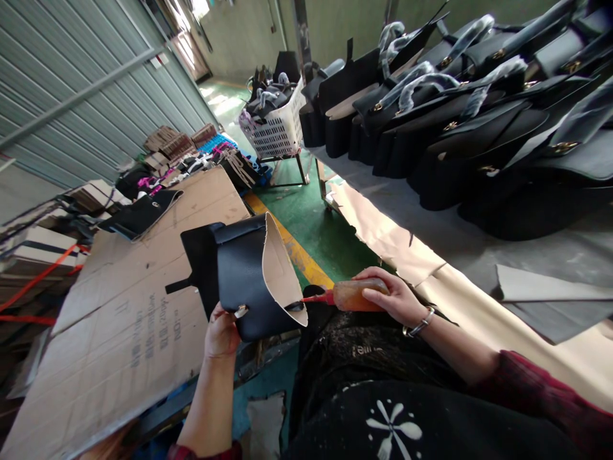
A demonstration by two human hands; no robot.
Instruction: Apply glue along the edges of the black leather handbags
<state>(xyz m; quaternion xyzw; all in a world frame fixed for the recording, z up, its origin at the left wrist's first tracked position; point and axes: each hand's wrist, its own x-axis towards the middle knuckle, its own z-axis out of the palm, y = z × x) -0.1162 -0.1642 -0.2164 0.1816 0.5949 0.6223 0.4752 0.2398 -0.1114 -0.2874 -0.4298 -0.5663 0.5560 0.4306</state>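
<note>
My left hand point(223, 332) grips the lower edge of a black bag body point(244, 275) with a small metal clasp near my fingers. The bag is tilted on its side, and its beige inside point(278, 265) shows at the open end facing right. A black flap with a narrow strap sticks out on its left. In my right hand point(395, 297) is an orange squeeze bottle point(357, 295) with a red nozzle. The nozzle tip points left, at the lower corner of the bag's opening.
Cardboard point(124, 319) covers the table at left, with a black piece point(141, 214) and stacked parts behind. Rows of black bags point(445, 140) stand on the grey table at right. A white basket point(275, 131) of bags stands beyond the green floor.
</note>
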